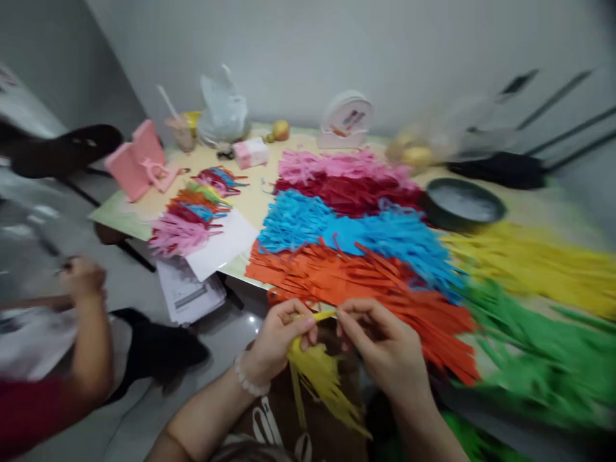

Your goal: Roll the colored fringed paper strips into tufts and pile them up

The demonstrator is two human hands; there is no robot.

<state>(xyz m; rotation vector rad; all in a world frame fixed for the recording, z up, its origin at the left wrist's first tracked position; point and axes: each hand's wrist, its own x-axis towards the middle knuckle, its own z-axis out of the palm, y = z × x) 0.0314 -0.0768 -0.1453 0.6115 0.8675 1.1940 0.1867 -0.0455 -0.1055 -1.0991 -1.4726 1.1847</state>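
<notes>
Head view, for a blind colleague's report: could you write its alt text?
A person's left hand and right hand hold a yellow fringed strip. Beyond, pink, dark red, blue, orange, yellow and green paper-like fringes spread across a table. At the picture's left, another person's hand shows.

1. An informal indoor craft workspace; whether home or workshop, I cannot tell.
2. Bright fringed strips cover much of the tabletop beside a plain wall.
3. Fruit and a plastic bag share it.
4. Another person is near, on the left.
</notes>
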